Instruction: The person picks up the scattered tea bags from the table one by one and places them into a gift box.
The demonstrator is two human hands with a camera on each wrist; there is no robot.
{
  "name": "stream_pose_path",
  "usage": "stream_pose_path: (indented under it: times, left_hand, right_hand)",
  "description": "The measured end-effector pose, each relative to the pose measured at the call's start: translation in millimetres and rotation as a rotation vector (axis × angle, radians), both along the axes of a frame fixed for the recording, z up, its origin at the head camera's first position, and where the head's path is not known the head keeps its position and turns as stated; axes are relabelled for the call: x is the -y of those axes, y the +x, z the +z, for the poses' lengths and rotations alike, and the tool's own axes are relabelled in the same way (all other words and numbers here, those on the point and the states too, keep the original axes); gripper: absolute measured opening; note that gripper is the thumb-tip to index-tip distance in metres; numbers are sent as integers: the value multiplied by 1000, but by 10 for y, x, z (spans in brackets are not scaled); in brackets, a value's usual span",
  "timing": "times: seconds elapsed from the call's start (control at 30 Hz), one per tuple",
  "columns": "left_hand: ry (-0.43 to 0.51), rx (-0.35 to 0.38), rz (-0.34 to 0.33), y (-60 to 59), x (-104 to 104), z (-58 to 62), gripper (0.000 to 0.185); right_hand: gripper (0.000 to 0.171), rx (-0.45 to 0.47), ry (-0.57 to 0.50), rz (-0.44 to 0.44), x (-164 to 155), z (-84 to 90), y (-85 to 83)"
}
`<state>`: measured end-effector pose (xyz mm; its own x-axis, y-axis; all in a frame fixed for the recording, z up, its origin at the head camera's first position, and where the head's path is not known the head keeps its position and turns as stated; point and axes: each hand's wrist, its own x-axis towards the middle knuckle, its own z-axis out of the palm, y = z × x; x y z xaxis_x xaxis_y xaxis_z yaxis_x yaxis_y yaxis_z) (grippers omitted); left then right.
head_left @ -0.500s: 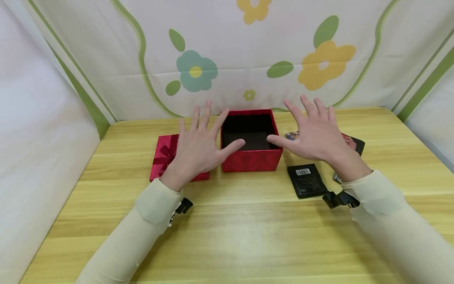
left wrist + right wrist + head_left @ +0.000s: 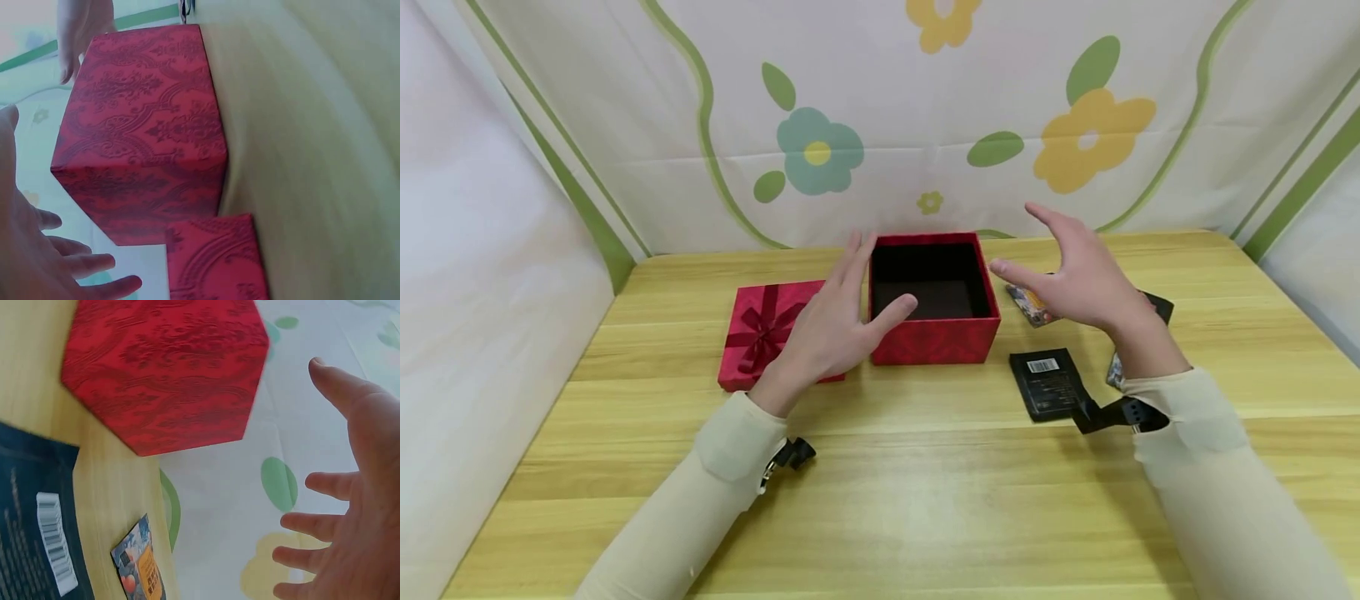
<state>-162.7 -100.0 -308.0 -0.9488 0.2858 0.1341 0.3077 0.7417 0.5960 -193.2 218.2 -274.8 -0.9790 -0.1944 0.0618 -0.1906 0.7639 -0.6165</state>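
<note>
A red patterned gift box [image 2: 934, 343] stands on the table with its top uncovered, showing a dark interior. Beside its left wall is my left hand [image 2: 835, 325], fingers straight and thumb spread over the box's front edge; in the left wrist view a gap shows between fingers and box. My right hand [image 2: 1086, 279] hovers off the box's right side, fingers extended, holding nothing. Partly behind the left hand lies the red lid [image 2: 748, 337] with a ribbon bow. Below the right hand are a black packet [image 2: 1047, 396] with a barcode and a colourful packet [image 2: 1028, 307].
Partly hidden by the right forearm lie a dark-edged packet [image 2: 1161, 307] and another printed packet [image 2: 1114, 373]. A white curtain [image 2: 910, 108] with flower prints hangs behind the wooden table [image 2: 925, 500]. Black straps sit at both wrists.
Both hands have turned from palms-down with spread fingers to a more sideways pose. The left fingers have come together near the box wall, and more of the lid shows. The box has stayed put.
</note>
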Motion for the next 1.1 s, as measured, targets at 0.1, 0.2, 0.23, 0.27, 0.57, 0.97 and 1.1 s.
stream_pose_path:
  times: [0.1, 0.2, 0.23, 0.27, 0.57, 0.97, 1.1]
  left_hand:
    - [48, 33, -18, -3, 7, -29, 99]
    - [86, 75, -31, -10, 17, -59, 102]
    - [96, 90, -34, -13, 21, -70, 102]
    - [105, 107, -35, -13, 23, -76, 102]
    - [102, 139, -60, -16, 43, -121, 100]
    - [55, 110, -60, -22, 29, -123, 103]
    - [53, 117, -56, -20, 28, -119, 103]
  right_hand:
    - [96, 49, -99, -23, -50, -3, -17]
    - [93, 74, -208, -37, -104, -25, -35]
    - [92, 78, -246, -39, -124, -36, -41]
    - [90, 77, -280, -38, -142, -49, -48]
    - [75, 48, -421, -35, -351, -141, -58]
    - [75, 64, -403, -34, -548, -201, -53]
    - [78, 94, -357, -50, -583, -250, -77]
